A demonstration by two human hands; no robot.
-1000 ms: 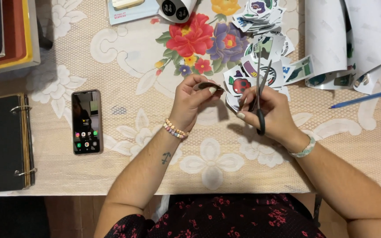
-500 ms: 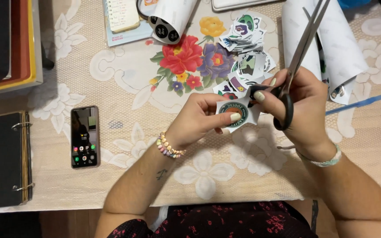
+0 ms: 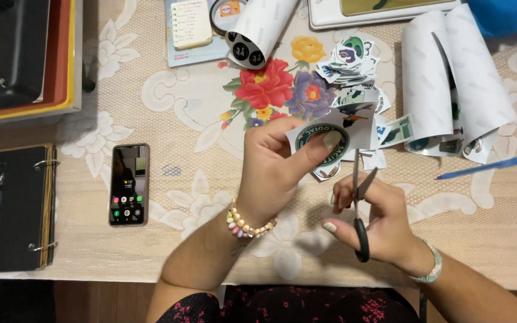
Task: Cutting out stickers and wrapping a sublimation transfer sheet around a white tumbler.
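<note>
A round green-ringed sticker sheet (image 3: 330, 140) is held upright, just above black-handled scissors (image 3: 359, 206) with blades parted.

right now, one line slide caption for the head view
Left hand holds a round sticker; right hand holds scissors.

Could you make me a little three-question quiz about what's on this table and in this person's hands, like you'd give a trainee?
1. True or false: the right hand holds a pair of scissors.
2. What does the left hand pinch? A) a phone B) a round printed sticker cut-out C) a blue pen
3. Which dark flat thing lies on the floral tablecloth, out past the left hand?

Key
1. True; the blades point up toward the paper.
2. B, the sticker cut-out, held between thumb and fingers.
3. The phone, screen lit, untouched by either hand.
</note>
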